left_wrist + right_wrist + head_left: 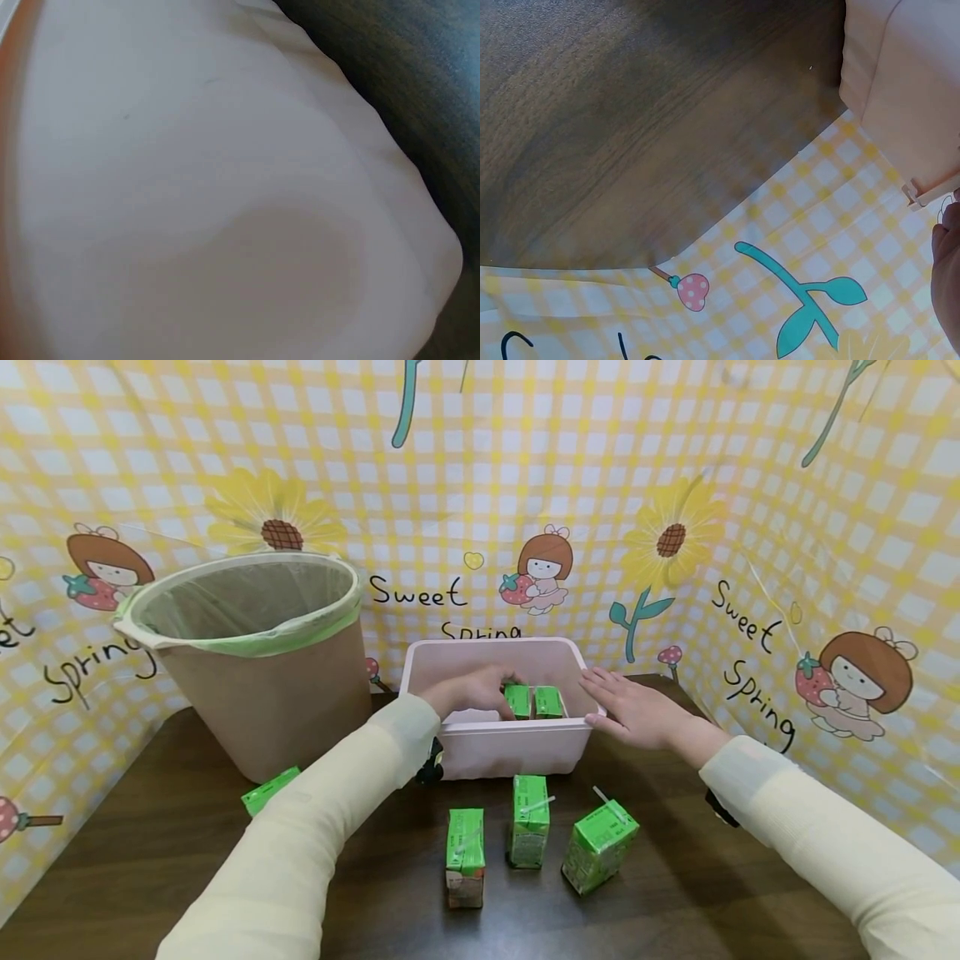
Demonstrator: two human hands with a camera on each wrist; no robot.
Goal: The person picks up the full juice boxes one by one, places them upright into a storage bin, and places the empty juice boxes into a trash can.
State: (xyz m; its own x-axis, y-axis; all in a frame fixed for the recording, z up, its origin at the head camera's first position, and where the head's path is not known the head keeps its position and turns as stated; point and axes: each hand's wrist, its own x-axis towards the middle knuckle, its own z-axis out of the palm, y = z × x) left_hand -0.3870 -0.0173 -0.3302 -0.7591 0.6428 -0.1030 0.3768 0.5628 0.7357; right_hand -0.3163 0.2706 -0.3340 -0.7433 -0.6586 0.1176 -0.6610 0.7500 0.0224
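A pale pink plastic bin (pixel 517 752) stands on the table, with two green drink cartons (pixel 548 702) side by side inside it. My left hand (pixel 480 691) reaches over the bin's front rim, thumb and fingers curled around the left one of these cartons (pixel 517 702). The bin's wall (pixel 187 165) fills most of the left wrist view, hiding that hand there. With fingers extended, my right hand (pixel 637 712) touches the bin's right rim. In the right wrist view only part of the right hand (pixel 946 277) shows, by the bin (pixel 907 82).
Three green drink cartons with straws stand in front of the bin: left (pixel 465 860), middle (pixel 528 822) and right (pixel 600 843). Another carton (pixel 270 791) lies by the left forearm. A tall lined trash can (pixel 277 702) stands at left. A checked cloth (pixel 465 468) hangs behind.
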